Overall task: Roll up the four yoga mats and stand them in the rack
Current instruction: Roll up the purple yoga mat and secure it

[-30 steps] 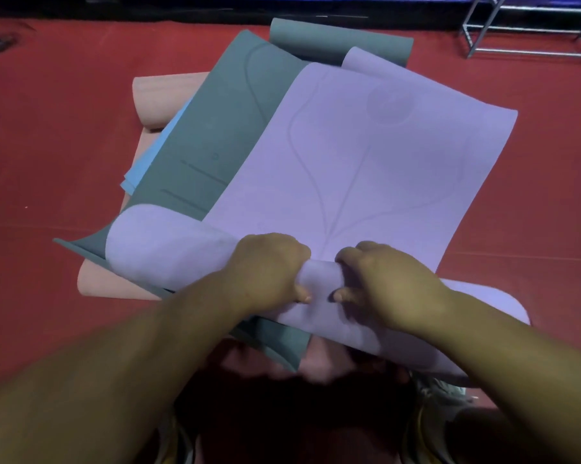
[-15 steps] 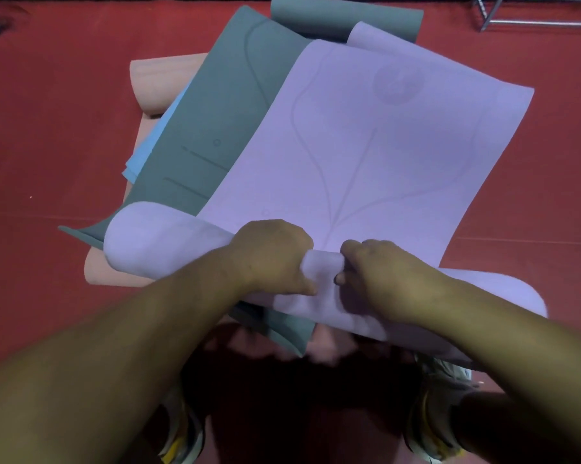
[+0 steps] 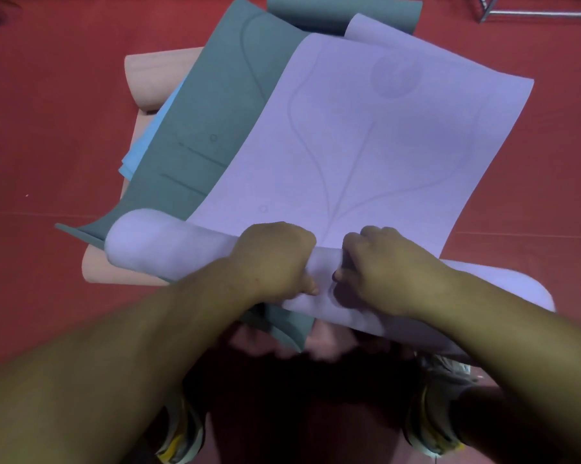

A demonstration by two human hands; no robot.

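A lilac yoga mat [image 3: 383, 135] lies on top of a loose pile, its near end turned into a short roll. My left hand [image 3: 275, 259] and my right hand [image 3: 383, 266] both grip that roll side by side at its middle, fingers curled over it. Under the lilac mat lies a grey-green mat [image 3: 222, 112], with its far end curled. A light blue mat [image 3: 148, 145] peeks out at the left. At the bottom lies a pink mat [image 3: 155, 82], its far end curled too. The metal rack [image 3: 533, 13] shows at the top right corner.
The pile sits on a red floor [image 3: 48, 128]. My two shoes [image 3: 178, 437] stand just behind the pile's near edge. A dark small object lies on the floor at the far left edge.
The roll of the lilac mat has moved a little away from me and grown slightly thicker. Both hands have stayed on it and shifted forward with it.
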